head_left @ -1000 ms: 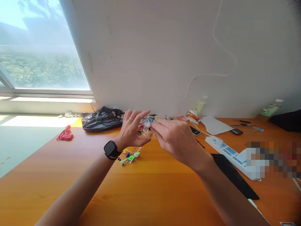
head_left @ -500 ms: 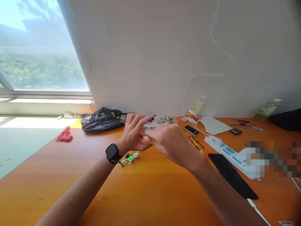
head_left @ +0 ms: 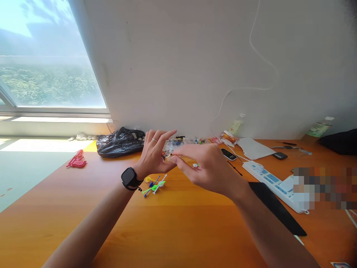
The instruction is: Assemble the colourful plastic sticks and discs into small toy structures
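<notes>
Both hands are raised over the middle of the table, at a clear plastic bag (head_left: 168, 152) that has small dark and coloured bits inside or behind it. My left hand (head_left: 153, 154) grips the bag's left side with the thumb low, its upper fingers stretched out. From the right, my right hand (head_left: 206, 163) pinches at the bag with thumb and index finger; the exact contact is hard to see. A small white and green piece (head_left: 195, 166) shows by the right palm. Below the left hand lie plastic darts (head_left: 154, 186) in blue, green, white and yellow.
A black plastic bag (head_left: 121, 143) and a pink toy gun (head_left: 76, 160) lie to the left. Rightward are a remote-like device (head_left: 229, 154), white paper (head_left: 253, 148), a white power strip (head_left: 275, 186) and a black flat slab (head_left: 275, 204). Bottles (head_left: 237, 124) stand by the wall.
My left hand has shifted slightly left and up. My right hand's thumb and index finger show more clearly, a little lower at the bag. A yellow part among the darts has become visible.
</notes>
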A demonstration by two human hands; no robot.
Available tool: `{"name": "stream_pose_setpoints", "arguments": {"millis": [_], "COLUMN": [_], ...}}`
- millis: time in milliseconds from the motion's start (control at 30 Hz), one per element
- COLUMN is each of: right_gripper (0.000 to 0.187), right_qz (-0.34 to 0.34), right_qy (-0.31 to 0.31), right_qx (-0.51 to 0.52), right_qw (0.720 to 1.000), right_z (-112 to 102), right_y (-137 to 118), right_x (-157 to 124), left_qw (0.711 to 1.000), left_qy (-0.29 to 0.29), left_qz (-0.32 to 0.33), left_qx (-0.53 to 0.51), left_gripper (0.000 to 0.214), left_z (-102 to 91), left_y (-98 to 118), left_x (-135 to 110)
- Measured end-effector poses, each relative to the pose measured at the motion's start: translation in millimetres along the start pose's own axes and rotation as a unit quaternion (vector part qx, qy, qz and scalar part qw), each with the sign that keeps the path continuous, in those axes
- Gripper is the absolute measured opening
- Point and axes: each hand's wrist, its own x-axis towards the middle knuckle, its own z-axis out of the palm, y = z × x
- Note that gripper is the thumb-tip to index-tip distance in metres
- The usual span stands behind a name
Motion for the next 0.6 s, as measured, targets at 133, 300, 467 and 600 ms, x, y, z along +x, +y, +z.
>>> {"name": "stream_pose_setpoints", "arguments": {"millis": [133, 300, 467, 600], "right_gripper": [0.018, 0.037, 0.010, 0.016], "right_qz": [-0.010, 0.030, 0.032, -0.016], "right_qy": [0.222, 0.251, -0.086, -0.205], "right_qx": [0.001, 0.018, 0.087, 0.095], "right_qw": [0.975, 0.967, 0.992, 0.974], "right_z": [17.1, 58.5, 118.6, 157.6], "right_y": [20.5, 58.7, 64.5, 51.9], "right_x": [3.1, 2.4, -8.6, -20.9], "left_qw": [1.000, 0.997, 0.990, 0.983], "left_qy": [0.005, -0.026, -0.092, -0.135], "left_qz": [-0.028, -0.069, -0.107, -0.123], "left_qx": [0.010, 0.005, -0.013, -0.020], "left_gripper": [0.079, 0.075, 0.072, 0.071], "left_z": [-6.7, -9.2, -0.6, 8.1], "left_y": [-9.4, -28.9, -49.4, -62.2], "left_x": [3.6, 1.6, -12.1, -25.2]}}
